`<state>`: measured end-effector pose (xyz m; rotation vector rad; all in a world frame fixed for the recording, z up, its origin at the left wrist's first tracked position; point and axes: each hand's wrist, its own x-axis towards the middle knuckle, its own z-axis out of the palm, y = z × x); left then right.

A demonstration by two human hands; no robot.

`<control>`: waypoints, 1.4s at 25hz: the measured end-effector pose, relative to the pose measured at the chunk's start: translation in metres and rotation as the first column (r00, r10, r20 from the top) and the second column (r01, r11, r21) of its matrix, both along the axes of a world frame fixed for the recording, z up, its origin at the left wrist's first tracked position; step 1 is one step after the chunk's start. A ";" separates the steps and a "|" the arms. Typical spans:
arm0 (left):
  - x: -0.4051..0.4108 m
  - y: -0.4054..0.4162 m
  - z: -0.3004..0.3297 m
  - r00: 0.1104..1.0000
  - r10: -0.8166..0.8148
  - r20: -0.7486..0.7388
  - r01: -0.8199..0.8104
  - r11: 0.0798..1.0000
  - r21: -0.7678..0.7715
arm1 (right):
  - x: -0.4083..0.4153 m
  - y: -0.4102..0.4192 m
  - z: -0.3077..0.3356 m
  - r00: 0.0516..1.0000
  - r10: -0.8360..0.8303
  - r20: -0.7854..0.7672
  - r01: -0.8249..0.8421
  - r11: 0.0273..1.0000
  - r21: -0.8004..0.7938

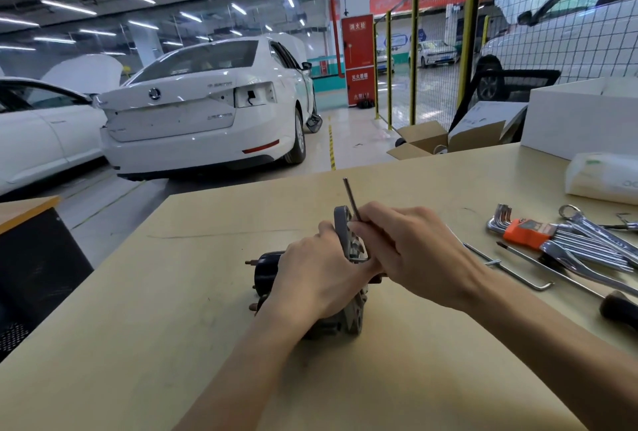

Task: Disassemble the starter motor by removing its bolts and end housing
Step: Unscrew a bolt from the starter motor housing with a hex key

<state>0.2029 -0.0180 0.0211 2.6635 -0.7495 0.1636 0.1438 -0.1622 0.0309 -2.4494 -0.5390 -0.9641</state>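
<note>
Gripping a hex key (353,201) in the curled fingers of the right hand (417,251), long arm poking up and away past the knuckles, short end hidden behind the fingers and presumably seated in a bolt on the end housing (348,240); cannot tell whether it is truly engaged. Clamping the starter motor (272,266) with the left hand (310,278), fingers wrapped over the body just left of the key grip, probably steadying it against the turning force; lying on the table (172,309) directly under both hands, dark cylindrical end with its studs pointing left of the grip, grey housing standing up between the two hands. Judging the step as loosening a housing bolt, with the housing itself not yet off. Resting to the right of the grip, well apart: a hex key set (528,232) in an orange holder, some spanners (593,233), a long thin rod (511,270) and a dark-handled tool (618,308), likely laid out within reach for swapping sizes; watching for the key slipping out and rounding the bolt.
</note>
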 end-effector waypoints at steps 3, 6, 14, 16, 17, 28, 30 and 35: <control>0.006 0.010 0.002 0.988 -0.121 -0.096 0.109 0.987 -0.116 | 0.005 -0.006 -0.004 1.000 -0.008 -0.014 0.008 1.000 0.029; 0.009 0.021 0.001 0.974 -0.194 -0.114 0.176 0.973 -0.151 | 0.009 -0.011 -0.007 1.000 -0.012 -0.010 0.013 0.997 0.078; 0.005 0.011 -0.002 0.992 -0.100 0.076 0.097 0.994 0.049 | 0.011 -0.007 -0.010 1.000 0.001 0.019 -0.002 0.996 0.091; 0.004 0.009 -0.003 0.993 -0.095 0.070 0.092 0.995 0.038 | 0.009 -0.006 -0.010 1.000 0.003 0.025 -0.006 0.995 0.096; 0.003 0.007 -0.002 0.993 -0.089 0.073 0.086 0.996 0.036 | 0.009 -0.006 -0.010 1.000 0.003 0.028 -0.006 0.996 0.094; 0.003 0.007 0.000 0.997 -0.056 0.054 0.055 0.998 0.032 | 0.002 -0.008 -0.006 0.987 0.115 0.115 -0.106 0.991 -0.083; 0.002 0.008 0.001 0.997 -0.057 0.057 0.054 0.998 0.044 | 0.003 -0.012 -0.007 0.985 0.137 0.101 -0.122 0.981 -0.150; 0.004 0.010 0.005 0.995 -0.100 0.011 0.099 0.990 0.101 | 0.001 -0.017 -0.015 0.976 0.211 0.062 -0.157 0.867 -0.472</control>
